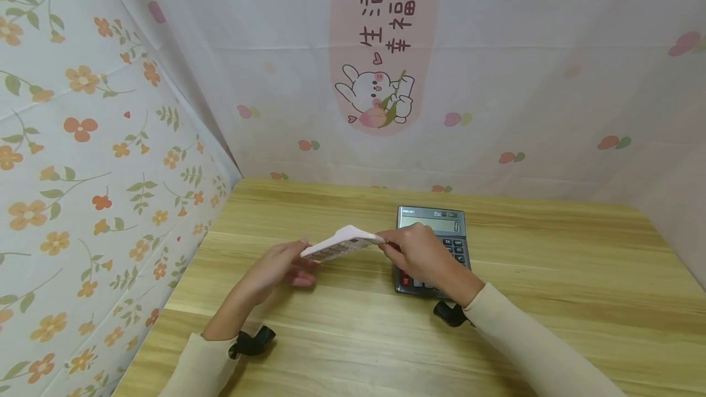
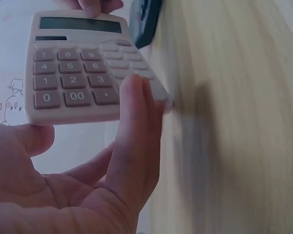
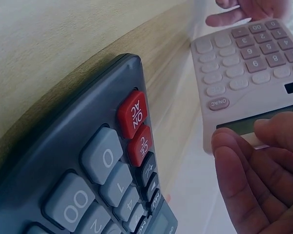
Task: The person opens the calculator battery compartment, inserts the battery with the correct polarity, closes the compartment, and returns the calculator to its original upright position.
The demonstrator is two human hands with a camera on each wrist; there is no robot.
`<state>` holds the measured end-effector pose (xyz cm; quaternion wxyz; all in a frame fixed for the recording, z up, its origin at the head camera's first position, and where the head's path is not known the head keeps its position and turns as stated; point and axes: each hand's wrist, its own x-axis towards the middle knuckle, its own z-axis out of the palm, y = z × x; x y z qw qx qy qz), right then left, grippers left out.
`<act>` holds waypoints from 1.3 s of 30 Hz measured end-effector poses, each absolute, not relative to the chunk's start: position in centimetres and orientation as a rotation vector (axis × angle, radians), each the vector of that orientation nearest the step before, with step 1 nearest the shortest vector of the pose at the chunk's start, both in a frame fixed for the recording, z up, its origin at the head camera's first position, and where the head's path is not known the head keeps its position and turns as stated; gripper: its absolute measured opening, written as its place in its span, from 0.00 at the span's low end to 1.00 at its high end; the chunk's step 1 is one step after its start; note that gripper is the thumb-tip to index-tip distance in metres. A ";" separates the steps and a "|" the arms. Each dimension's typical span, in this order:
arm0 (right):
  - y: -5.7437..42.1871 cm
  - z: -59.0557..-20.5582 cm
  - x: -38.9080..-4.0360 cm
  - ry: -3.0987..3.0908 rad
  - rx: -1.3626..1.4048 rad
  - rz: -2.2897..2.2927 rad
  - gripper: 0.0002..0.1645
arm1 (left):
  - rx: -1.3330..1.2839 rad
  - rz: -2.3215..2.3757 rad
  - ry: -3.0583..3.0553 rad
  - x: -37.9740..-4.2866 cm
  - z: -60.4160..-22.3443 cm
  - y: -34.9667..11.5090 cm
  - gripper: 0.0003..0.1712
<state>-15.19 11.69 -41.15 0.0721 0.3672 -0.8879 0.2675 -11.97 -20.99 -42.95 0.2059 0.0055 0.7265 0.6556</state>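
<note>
A pale pink calculator (image 1: 343, 242) with mauve number keys is held up off the table, tilted, between the two hands. My right hand (image 1: 421, 253) pinches its display-end edge between thumb and fingers. At the opposite end, by the 0 and 00 keys, is my left hand (image 1: 278, 268), fingers extended and spread from the thumb. In the left wrist view its thumb (image 2: 36, 139) is at the calculator's lower edge; whether it touches is unclear. Beneath the right hand, a dark grey calculator (image 3: 78, 161) with red ON/AC and CE/C keys lies on the table, partly hidden in the head view.
The wood-grain table (image 1: 342, 336) meets a patterned cloth (image 1: 287, 78) at the back and a floral cloth (image 1: 110, 170) on the left. A black wrist mount (image 1: 252, 342) sits by the left sleeve, another black mount (image 1: 449, 314) by the right.
</note>
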 end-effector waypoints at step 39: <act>10.9 -41.2 -14.7 -2.819 0.935 1.085 0.21 | 0.087 1.457 2.459 -11.8 -42.8 -18.8 0.30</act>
